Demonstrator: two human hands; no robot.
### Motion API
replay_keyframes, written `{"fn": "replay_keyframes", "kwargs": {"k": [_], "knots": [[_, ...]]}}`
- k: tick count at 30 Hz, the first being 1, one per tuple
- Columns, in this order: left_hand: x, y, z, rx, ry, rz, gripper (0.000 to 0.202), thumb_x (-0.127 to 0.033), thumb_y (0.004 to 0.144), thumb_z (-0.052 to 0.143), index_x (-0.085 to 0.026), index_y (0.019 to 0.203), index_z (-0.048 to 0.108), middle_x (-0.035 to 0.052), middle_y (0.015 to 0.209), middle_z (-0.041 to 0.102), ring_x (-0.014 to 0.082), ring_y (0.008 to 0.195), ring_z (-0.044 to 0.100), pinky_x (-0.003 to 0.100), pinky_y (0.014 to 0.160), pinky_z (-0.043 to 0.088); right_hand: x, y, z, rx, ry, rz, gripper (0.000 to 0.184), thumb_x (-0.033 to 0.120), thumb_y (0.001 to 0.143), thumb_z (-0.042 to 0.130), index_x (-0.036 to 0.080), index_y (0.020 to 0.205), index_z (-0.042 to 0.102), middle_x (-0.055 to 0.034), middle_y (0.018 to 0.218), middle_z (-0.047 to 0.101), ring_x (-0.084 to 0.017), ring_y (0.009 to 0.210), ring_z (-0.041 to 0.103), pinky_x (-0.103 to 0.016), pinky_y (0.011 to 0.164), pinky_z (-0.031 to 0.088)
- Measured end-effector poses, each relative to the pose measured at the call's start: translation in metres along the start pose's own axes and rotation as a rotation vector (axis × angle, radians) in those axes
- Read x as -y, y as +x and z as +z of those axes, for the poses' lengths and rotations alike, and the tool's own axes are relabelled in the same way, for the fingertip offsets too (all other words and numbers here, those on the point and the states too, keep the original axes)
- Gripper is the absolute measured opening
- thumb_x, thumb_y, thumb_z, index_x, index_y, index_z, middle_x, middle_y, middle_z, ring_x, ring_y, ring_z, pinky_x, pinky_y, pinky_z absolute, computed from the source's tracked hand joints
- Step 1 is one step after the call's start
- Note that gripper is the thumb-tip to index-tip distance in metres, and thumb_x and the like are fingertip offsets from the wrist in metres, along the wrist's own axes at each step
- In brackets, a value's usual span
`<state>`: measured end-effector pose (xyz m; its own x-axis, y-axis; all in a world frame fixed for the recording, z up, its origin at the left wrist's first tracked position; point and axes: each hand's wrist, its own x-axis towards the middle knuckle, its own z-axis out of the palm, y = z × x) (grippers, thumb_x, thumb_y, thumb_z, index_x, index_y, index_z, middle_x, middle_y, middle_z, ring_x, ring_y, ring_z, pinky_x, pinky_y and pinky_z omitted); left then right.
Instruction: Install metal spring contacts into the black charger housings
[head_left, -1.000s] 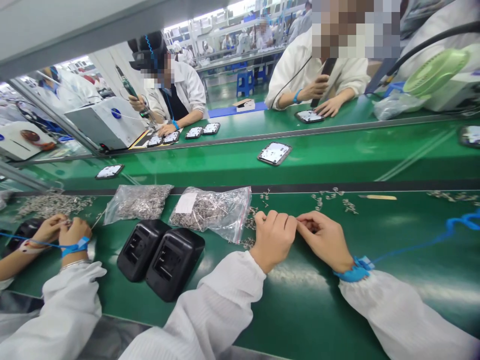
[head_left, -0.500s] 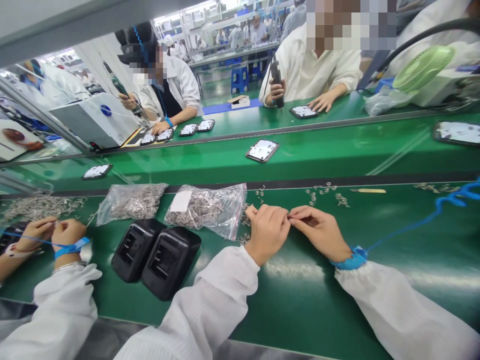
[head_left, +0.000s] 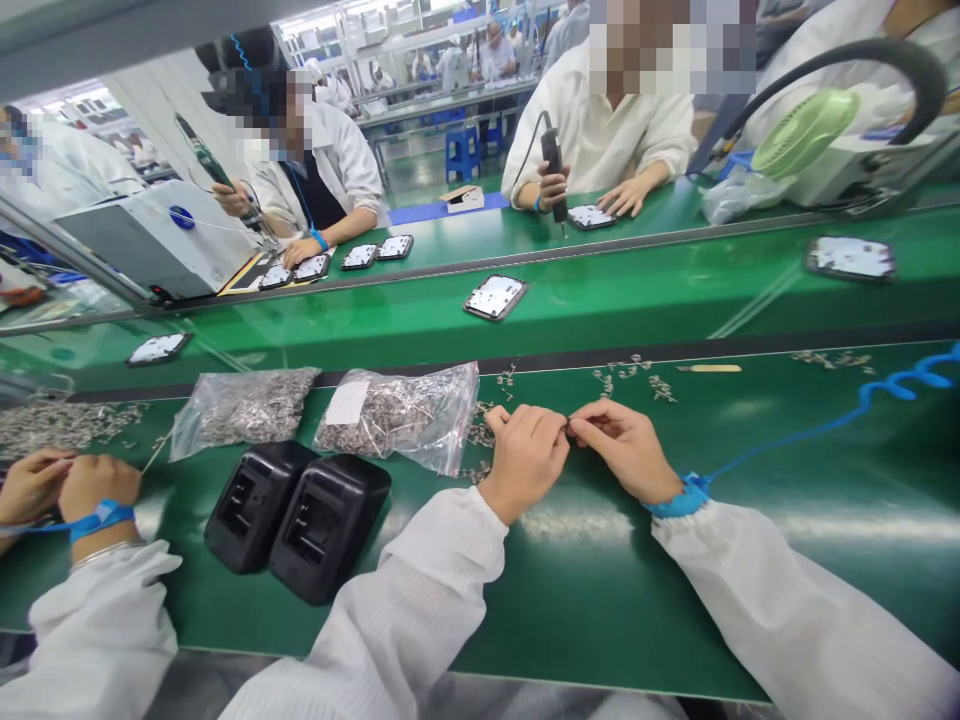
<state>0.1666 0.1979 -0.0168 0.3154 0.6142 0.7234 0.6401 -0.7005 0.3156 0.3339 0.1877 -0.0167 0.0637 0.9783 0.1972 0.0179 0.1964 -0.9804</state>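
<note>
My left hand (head_left: 527, 456) and my right hand (head_left: 627, 450) meet fingertip to fingertip above the green bench. Both are closed in a pinch around something tiny between them, too small to make out. Small metal parts (head_left: 480, 432) lie beside my left hand, partly hidden by it. Beyond my right hand are more loose metal pieces (head_left: 609, 383). A clear zip bag (head_left: 397, 415) full of such parts rests left of my left hand. Two black plastic housings (head_left: 330, 530) with hollow recesses stand side by side near my left sleeve. A blue wrist strap (head_left: 686, 497) circles my right wrist.
A second bag of parts (head_left: 244, 405) and a co-worker's hands (head_left: 97, 490) are at the left. A thin tool with a tan handle (head_left: 712, 368) lies farther right. Boards (head_left: 495, 297) sit on the green conveyor (head_left: 390, 320); across it, two people hold electric screwdrivers (head_left: 553, 170).
The whole view has shifted slightly, so most things appear farther left. My hands keep their pinch together. The board at the right of the conveyor has moved left in view.
</note>
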Motion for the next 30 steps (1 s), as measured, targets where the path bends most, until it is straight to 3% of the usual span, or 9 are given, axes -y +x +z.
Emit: {"fn": "replay_keyframes", "kwargs": {"k": [5, 12, 19, 25, 30], "knots": [[0.0004, 0.0012, -0.0016, 0.01, -0.027, 0.059, 0.01, -0.014, 0.098, 0.056, -0.02, 0.09, 0.057, -0.0028, 0.086, 0.07, 0.014, 0.079, 0.06, 0.038, 0.077, 0.026, -0.0056, 0.0009, -0.0007, -0.067, 0.013, -0.05, 0.026, 0.042, 0.079, 0.086, 0.024, 0.095, 0.077, -0.0027, 0.082, 0.073, -0.014, 0.069, 0.066, -0.025, 0.062, 0.057], [-0.0003, 0.0006, -0.0013, -0.008, -0.046, 0.054, 0.008, -0.012, 0.096, 0.058, -0.02, 0.098, 0.057, -0.003, 0.083, 0.069, 0.0137, 0.076, 0.06, 0.038, 0.078, 0.027, -0.0029, 0.0012, -0.0011, -0.001, -0.006, -0.074, 0.022, 0.045, 0.081, 0.084, 0.025, 0.089, 0.08, -0.0037, 0.086, 0.075, -0.017, 0.076, 0.07, -0.029, 0.069, 0.06], [-0.0021, 0.0013, -0.0024, -0.071, -0.064, -0.01, 0.014, -0.009, 0.091, 0.061, -0.021, 0.098, 0.055, -0.0049, 0.08, 0.067, 0.013, 0.073, 0.06, 0.037, 0.077, 0.027, 0.0005, -0.0001, -0.001, 0.037, 0.021, -0.037, 0.027, 0.049, 0.082, 0.084, 0.024, 0.089, 0.077, -0.0034, 0.083, 0.072, -0.015, 0.072, 0.067, -0.025, 0.061, 0.057], [-0.0017, 0.002, -0.0024, -0.105, -0.065, -0.065, 0.016, -0.01, 0.091, 0.06, -0.021, 0.102, 0.054, -0.0043, 0.083, 0.069, 0.0123, 0.073, 0.063, 0.037, 0.079, 0.031, 0.0027, 0.0, 0.0006, 0.072, 0.032, -0.07, 0.025, 0.045, 0.083, 0.084, 0.022, 0.086, 0.075, -0.0056, 0.091, 0.075, -0.017, 0.084, 0.071, -0.027, 0.071, 0.06], [0.0017, 0.001, 0.0009, -0.106, -0.036, -0.05, 0.011, -0.014, 0.094, 0.061, -0.02, 0.101, 0.055, -0.0034, 0.084, 0.07, 0.0121, 0.071, 0.063, 0.037, 0.079, 0.032, 0.0017, 0.0008, 0.0037, 0.057, 0.006, 0.016, 0.032, 0.047, 0.082, 0.083, 0.02, 0.096, 0.074, -0.0066, 0.085, 0.076, -0.018, 0.069, 0.07, -0.031, 0.064, 0.061]]}}
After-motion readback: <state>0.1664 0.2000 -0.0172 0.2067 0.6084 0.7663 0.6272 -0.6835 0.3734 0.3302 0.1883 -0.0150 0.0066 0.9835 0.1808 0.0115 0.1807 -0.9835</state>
